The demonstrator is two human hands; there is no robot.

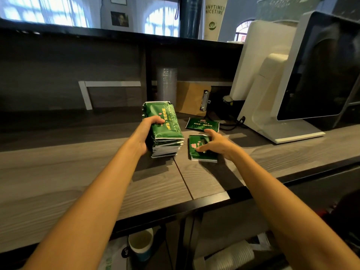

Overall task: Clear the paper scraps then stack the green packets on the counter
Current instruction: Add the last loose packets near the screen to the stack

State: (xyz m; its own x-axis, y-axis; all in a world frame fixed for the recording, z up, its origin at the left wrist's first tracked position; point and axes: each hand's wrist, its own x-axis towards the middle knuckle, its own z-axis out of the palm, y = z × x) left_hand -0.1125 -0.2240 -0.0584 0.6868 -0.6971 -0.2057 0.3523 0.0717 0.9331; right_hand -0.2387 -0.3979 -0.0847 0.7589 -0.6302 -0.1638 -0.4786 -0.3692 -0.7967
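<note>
Right now, at the middle of the frame, the left hand [145, 133] grips a tall stack of green packets [167, 123] on the counter [78, 172], thumb curled over the top packet. Just right of it, the right hand [216, 144] rests spread, nearly straight fingers on a small pile of packets [204, 157]. One more packet [201, 124] lies flat behind that pile, near the clipboard [191, 98].

On the counter [78, 172], the packet stack [167, 129] stands left of a smaller pile [194, 142], one packet [201, 124] behind that.
</note>
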